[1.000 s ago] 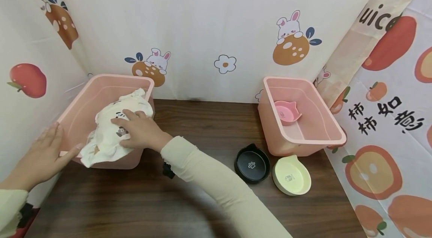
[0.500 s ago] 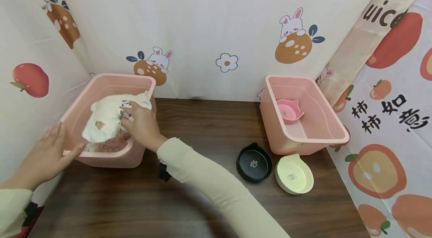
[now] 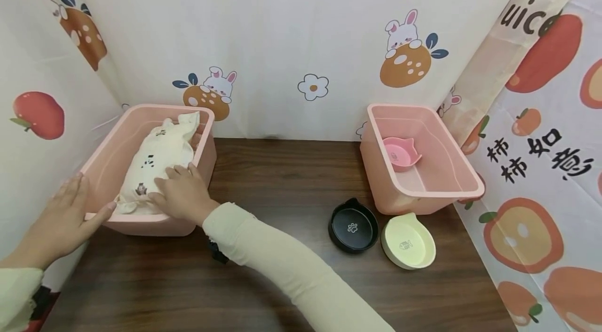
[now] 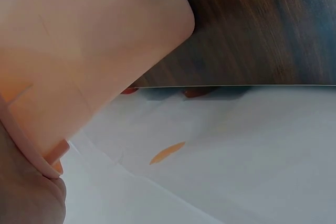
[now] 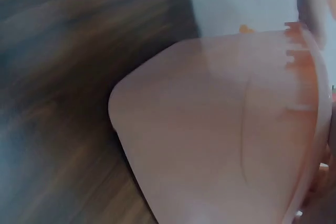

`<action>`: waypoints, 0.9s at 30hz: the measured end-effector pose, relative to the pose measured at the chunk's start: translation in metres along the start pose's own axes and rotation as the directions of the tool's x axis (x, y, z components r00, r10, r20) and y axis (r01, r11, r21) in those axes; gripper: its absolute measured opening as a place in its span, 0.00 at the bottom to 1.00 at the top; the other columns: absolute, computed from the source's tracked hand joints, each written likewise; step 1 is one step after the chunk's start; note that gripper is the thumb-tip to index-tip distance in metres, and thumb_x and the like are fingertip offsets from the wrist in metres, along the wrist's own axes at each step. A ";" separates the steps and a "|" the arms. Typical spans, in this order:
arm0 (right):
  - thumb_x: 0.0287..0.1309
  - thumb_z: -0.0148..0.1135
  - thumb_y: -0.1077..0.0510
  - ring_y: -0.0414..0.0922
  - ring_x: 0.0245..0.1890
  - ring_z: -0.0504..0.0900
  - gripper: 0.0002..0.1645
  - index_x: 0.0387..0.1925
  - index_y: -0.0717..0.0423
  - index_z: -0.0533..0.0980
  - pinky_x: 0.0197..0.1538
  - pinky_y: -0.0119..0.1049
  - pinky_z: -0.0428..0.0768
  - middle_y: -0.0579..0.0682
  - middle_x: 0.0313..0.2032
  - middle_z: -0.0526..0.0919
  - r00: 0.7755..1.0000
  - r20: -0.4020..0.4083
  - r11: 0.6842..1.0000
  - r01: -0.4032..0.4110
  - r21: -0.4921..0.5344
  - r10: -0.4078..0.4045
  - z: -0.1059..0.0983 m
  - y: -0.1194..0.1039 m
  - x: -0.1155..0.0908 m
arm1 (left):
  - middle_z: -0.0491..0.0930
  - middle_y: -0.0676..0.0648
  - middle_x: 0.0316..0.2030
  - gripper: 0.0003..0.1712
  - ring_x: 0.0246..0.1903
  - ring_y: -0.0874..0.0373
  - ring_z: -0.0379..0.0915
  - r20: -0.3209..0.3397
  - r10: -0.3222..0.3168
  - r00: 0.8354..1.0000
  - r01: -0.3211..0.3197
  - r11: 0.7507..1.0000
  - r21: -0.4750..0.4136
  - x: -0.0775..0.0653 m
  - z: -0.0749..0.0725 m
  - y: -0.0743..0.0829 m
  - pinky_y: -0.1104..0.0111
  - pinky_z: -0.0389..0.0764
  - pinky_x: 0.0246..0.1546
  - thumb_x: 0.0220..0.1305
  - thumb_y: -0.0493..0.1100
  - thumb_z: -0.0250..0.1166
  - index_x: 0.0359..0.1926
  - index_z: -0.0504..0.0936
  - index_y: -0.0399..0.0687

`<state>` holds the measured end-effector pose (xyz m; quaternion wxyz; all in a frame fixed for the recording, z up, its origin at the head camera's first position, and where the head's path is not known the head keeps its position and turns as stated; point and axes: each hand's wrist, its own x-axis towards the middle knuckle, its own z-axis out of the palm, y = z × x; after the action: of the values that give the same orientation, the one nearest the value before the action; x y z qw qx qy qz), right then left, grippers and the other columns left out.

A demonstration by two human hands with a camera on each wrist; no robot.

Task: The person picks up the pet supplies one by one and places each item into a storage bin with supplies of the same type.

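A white printed cloth [image 3: 157, 157] with small animal faces lies puffed up inside the left pink bin [image 3: 205, 136]. On the cloth's lower right part rests my right hand [image 3: 184, 193], fingers extended over the fabric; its fingertips partly blend with the folds. My left hand [image 3: 61, 222] lies at the bin's front left corner, with fairly straight fingers along the side rim and the thumb on the front rim. The left wrist view shows part of that hand [image 4: 31, 198] against the bin's rim. What lies under the cloth is mostly hidden.
On the right stands a second pink bin [image 3: 444, 164] with a pink cat-eared bowl [image 3: 401, 154] inside. In front of it, a black bowl [image 3: 352, 227] and a pale yellow bowl [image 3: 408, 243] sit on the dark wooden table [image 3: 277, 185]. Printed curtains [image 3: 282, 34] border the table.
The cloth hung over the bin's front rim, then was bunched up inside; now it lies spread lengthwise within the bin. My right hand has shifted down and left; the left stays at the rim.
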<state>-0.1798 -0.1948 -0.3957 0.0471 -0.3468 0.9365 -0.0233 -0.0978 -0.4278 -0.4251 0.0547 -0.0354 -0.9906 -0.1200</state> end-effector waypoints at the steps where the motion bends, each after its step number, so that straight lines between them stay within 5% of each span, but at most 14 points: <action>1: 0.67 0.30 0.29 0.35 0.71 0.52 0.32 0.68 0.25 0.61 0.73 0.39 0.45 0.35 0.70 0.59 1.000 0.021 1.000 0.008 -0.025 -0.007 0.002 0.000 0.001 | 0.35 0.18 0.67 0.51 0.69 0.27 0.26 -0.002 -0.003 1.000 0.003 1.000 0.000 0.000 0.000 0.000 0.47 0.22 0.68 0.70 0.59 0.49 0.68 0.38 0.17; 7: 0.63 0.20 0.24 0.33 0.72 0.47 0.37 0.65 0.22 0.64 0.73 0.46 0.35 0.32 0.69 0.59 0.993 0.112 0.997 -0.016 -0.077 0.024 0.003 -0.002 0.003 | 0.36 0.18 0.67 0.51 0.69 0.27 0.27 -0.012 0.009 1.000 -0.009 1.000 0.004 0.001 -0.001 0.000 0.47 0.24 0.69 0.69 0.58 0.49 0.67 0.39 0.17; 17: 0.60 0.23 0.20 0.33 0.70 0.51 0.41 0.59 0.26 0.73 0.73 0.43 0.34 0.34 0.66 0.65 0.990 0.136 0.996 -0.027 -0.080 0.037 0.001 -0.001 -0.001 | 0.37 0.18 0.67 0.50 0.69 0.27 0.28 -0.007 0.009 1.000 -0.009 1.000 -0.009 0.001 0.000 0.001 0.45 0.24 0.68 0.70 0.57 0.49 0.68 0.39 0.17; 27: 0.62 0.23 0.23 0.42 0.74 0.43 0.40 0.72 0.27 0.54 0.74 0.45 0.38 0.38 0.74 0.48 0.998 0.005 0.987 0.069 -0.145 -0.069 -0.002 -0.003 -0.008 | 0.36 0.18 0.67 0.51 0.69 0.27 0.26 -0.001 -0.006 1.000 0.006 1.000 -0.007 0.000 0.001 0.002 0.45 0.24 0.68 0.70 0.58 0.48 0.68 0.38 0.17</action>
<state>-0.1724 -0.1916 -0.3924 0.0208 -0.3817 0.9230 0.0432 -0.0973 -0.4257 -0.4253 0.0550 -0.0326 -0.9903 -0.1238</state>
